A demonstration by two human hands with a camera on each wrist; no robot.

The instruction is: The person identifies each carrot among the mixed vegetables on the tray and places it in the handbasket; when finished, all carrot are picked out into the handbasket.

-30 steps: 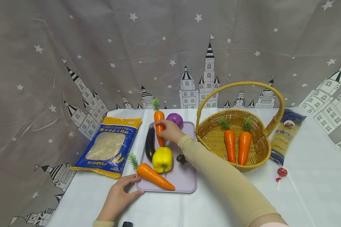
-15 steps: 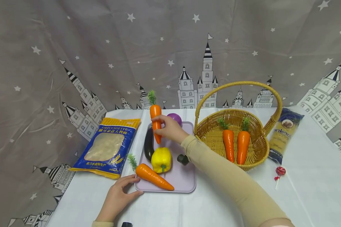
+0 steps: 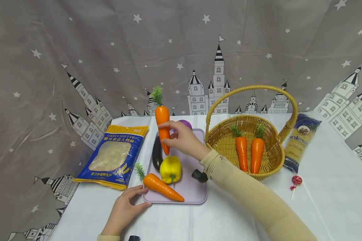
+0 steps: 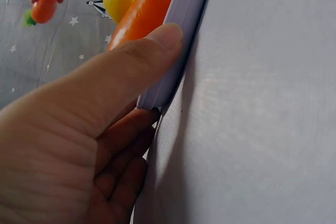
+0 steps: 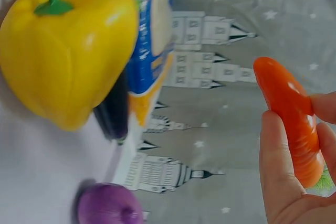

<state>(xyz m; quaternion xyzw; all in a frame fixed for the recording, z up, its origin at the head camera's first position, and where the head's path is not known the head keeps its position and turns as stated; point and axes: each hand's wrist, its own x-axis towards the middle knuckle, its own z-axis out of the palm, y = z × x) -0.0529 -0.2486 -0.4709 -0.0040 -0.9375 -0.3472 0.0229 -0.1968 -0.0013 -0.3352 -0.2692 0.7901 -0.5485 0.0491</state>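
Observation:
My right hand (image 3: 184,139) pinches an orange toy carrot (image 3: 162,117) between thumb and fingers, above the back of a lilac tray (image 3: 193,194). The carrot's green top points up and its tip down; the right wrist view shows its smooth body (image 5: 289,103) in the fingers. At the tray's near left corner, my left hand (image 3: 124,208) grips the rim, its thumb (image 4: 165,36) on the near edge. On the tray lie another carrot (image 3: 163,189), a yellow bell pepper (image 3: 170,169), a dark eggplant (image 3: 157,155) and a purple onion (image 3: 185,123), partly hidden by my right hand.
To the right stands a wicker basket (image 3: 221,147) with a tall handle and two carrots (image 3: 242,152) inside. Behind it lies a pasta packet (image 3: 300,140), and nearer, a red lollipop (image 3: 296,180). A blue-yellow orecchiette bag (image 3: 111,155) lies left of the tray.
My right hand has lifted the carrot up off the tray, towards me and slightly left. The left hand stays at the tray corner.

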